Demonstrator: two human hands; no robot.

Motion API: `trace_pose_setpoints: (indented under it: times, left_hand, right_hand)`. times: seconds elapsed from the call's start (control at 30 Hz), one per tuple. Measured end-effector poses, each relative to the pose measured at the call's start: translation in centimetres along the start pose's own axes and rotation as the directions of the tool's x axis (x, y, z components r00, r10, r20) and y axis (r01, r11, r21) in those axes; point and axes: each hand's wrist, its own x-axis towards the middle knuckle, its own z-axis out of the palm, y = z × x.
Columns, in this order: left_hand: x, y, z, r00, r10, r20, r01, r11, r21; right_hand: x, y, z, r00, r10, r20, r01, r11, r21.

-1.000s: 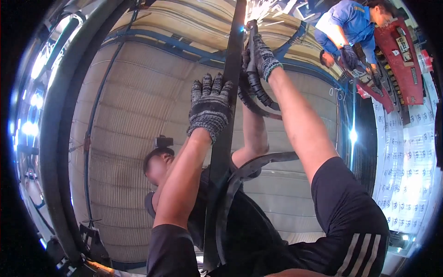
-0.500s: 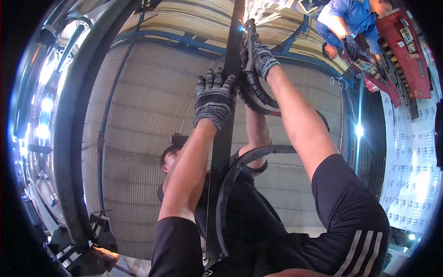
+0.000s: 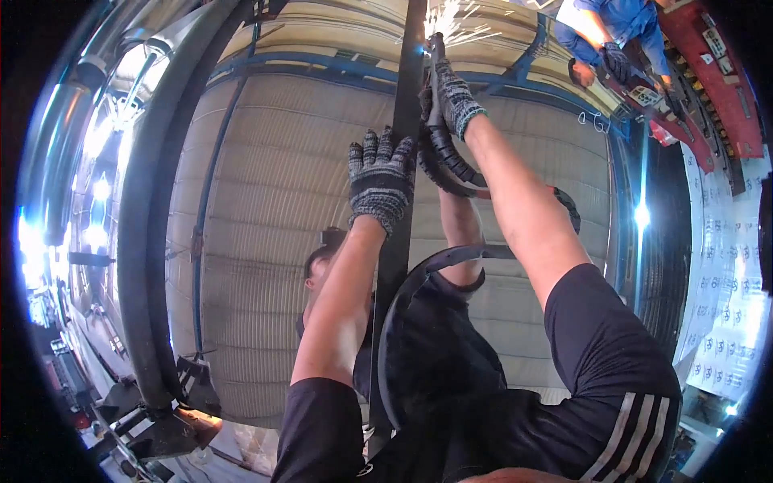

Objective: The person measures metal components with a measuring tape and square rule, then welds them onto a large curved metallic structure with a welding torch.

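A long dark metal bar (image 3: 394, 274) runs up the middle of the view. My left hand (image 3: 382, 181), in a grey and black knit glove, lies against the bar's left edge with its fingers spread. My right hand (image 3: 455, 98), gloved the same way, is wrapped round a welding torch (image 3: 437, 60) beside the bar's upper part. White sparks (image 3: 455, 28) and a small blue glow show at the torch tip. A black wrapped cable (image 3: 447, 161) curves down from the torch.
A reflective sheet-like surface (image 3: 274, 201) shows a mirrored-looking person. At the upper right, a person in blue (image 3: 620, 20) works beside red metal pieces (image 3: 700, 48). A thick dark beam (image 3: 145, 241) stands at left. A dark curved band (image 3: 386, 354) is near my body.
The view has shifted slightly, so the surroundings sit differently. My left hand remains spread on the bar, and the torch is still sparking in my right hand.
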Motion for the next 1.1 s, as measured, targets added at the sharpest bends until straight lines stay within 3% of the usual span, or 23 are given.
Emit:
trace_pose_setpoints:
  times: [0.23, 0.33, 0.47, 0.57, 0.67, 0.7, 0.83, 1.0, 1.1]
  left_hand:
    - [0.7, 0.2, -0.6, 1.000, 0.000, 0.024, 0.000, 1.000, -0.006]
    - [0.9, 0.5, -0.9, 0.998, -0.029, 0.049, 0.030, 0.999, -0.030]
    - [1.4, 0.3, -0.9, 0.998, -0.021, 0.055, 0.021, 1.000, -0.009]
    - [1.3, 0.8, -1.5, 0.998, -0.028, 0.050, 0.028, 1.000, -0.010]
    - [1.5, 0.8, -1.8, 0.998, -0.017, 0.060, 0.017, 1.000, 0.004]
    - [1.5, 0.9, -1.8, 0.998, -0.006, 0.068, 0.006, 1.000, 0.006]
    - [1.8, 1.5, -1.8, 0.996, -0.024, 0.083, 0.021, 0.999, 0.036]
    - [2.5, 2.3, -2.2, 0.993, -0.050, 0.103, 0.046, 0.998, 0.044]
    - [2.8, 2.9, -3.0, 0.989, -0.063, 0.133, 0.054, 0.996, 0.072]
  right_hand:
    - [1.1, -1.4, -0.8, 0.998, 0.062, 0.000, -0.062, 0.995, 0.079]
    - [1.5, -1.7, -0.6, 0.990, 0.120, -0.074, -0.114, 0.990, 0.082]
    - [1.4, -2.5, -1.0, 0.990, 0.137, -0.041, -0.136, 0.990, 0.036]
    - [2.2, -1.7, -1.0, 0.998, 0.016, -0.055, -0.010, 0.993, 0.118]
    - [1.9, -2.5, -1.4, 0.993, 0.113, -0.035, -0.109, 0.989, 0.096]
    - [1.8, -3.1, -1.1, 0.998, 0.066, -0.017, -0.064, 0.995, 0.071]
    - [3.2, -0.9, -1.9, 0.989, 0.149, -0.022, -0.147, 0.986, 0.084]
    - [4.9, 0.8, -2.5, 0.996, 0.083, -0.039, -0.083, 0.997, -0.005]
    - [3.5, -0.1, -2.6, 0.994, 0.105, 0.006, -0.105, 0.994, 0.040]
